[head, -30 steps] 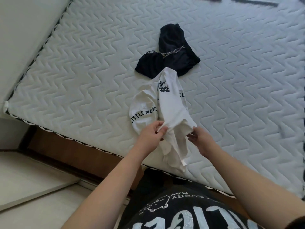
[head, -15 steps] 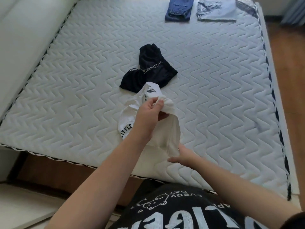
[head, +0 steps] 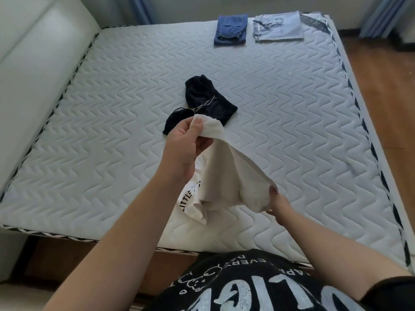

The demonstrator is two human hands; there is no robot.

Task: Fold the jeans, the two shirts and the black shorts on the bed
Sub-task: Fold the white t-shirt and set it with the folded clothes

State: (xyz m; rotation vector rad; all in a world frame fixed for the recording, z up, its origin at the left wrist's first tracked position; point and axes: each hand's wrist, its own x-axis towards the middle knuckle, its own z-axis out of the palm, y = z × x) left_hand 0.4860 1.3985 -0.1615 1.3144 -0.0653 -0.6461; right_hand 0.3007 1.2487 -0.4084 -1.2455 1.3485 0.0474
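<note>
Headboard [head: 33, 63], padded and white, ran along the left side of the bed. Mattress [head: 112, 142] was quilted white with a wave pattern and dark-and-white piping on its edges.

Left hand [head: 184, 149] was raised over the middle of the mattress, thumb and fingers pinching one corner of the white shirt [head: 226, 176]. The shirt hung off that pinch and sloped down to the right. Its lower left part drooped toward the near edge of the mattress, with black lettering partly readable as "LITTLE". Cannot tell whether the drooping part touched the mattress.

Black shorts [head: 202, 102] lay crumpled mid-mattress, just beyond the left hand, unfolded, with a light drawstring showing. The shirt's raised corner overlapped them in view; contact not clear.

Jeans [head: 231, 30] sat folded at the far edge, right of centre. Light blue shirt [head: 278, 26] was folded just to the right of the jeans, apart from them.

Right hand [head: 276, 203] was lower and nearer, right of the left hand, gripping the other end of the white shirt; its fingers were mostly hidden under the cloth, thumb on top.

Wood floor [head: 381, 86] showed on the right, blue curtain [head: 381, 14] at the far right corner.
</note>
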